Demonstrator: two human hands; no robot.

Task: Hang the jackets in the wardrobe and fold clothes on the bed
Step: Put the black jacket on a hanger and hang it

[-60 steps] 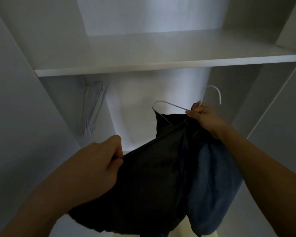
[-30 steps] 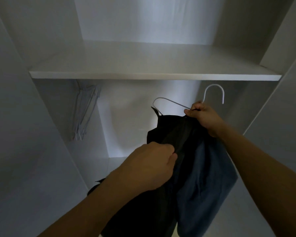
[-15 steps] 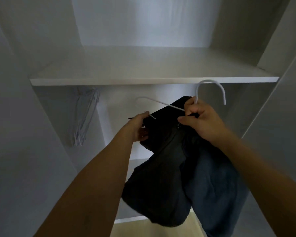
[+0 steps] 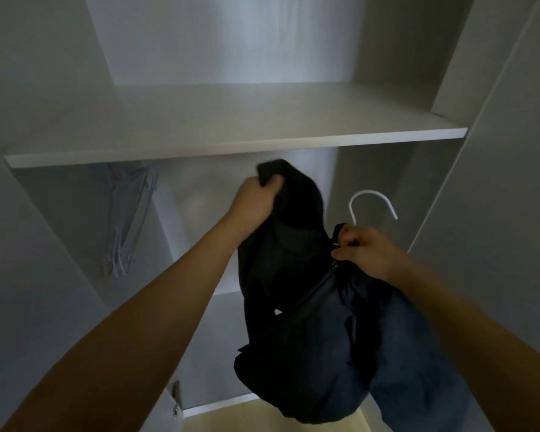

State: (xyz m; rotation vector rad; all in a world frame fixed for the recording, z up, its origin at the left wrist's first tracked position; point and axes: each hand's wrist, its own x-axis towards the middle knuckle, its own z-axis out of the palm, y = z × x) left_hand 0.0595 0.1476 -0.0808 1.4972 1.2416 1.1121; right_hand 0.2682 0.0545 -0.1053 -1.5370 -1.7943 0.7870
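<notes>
A soft, dark, crumpled jacket (image 4: 293, 275) with a zip was held up inside a white wardrobe (image 4: 60, 244), below its flat shelf (image 4: 231, 145). Its upper fold was gripped by the left hand (image 4: 256, 198). A white wire hanger (image 4: 371, 204), hook upward, was pinched by the right hand (image 4: 365, 254). Spare hangers (image 4: 128, 222) were seen hanging at the left wall.
</notes>
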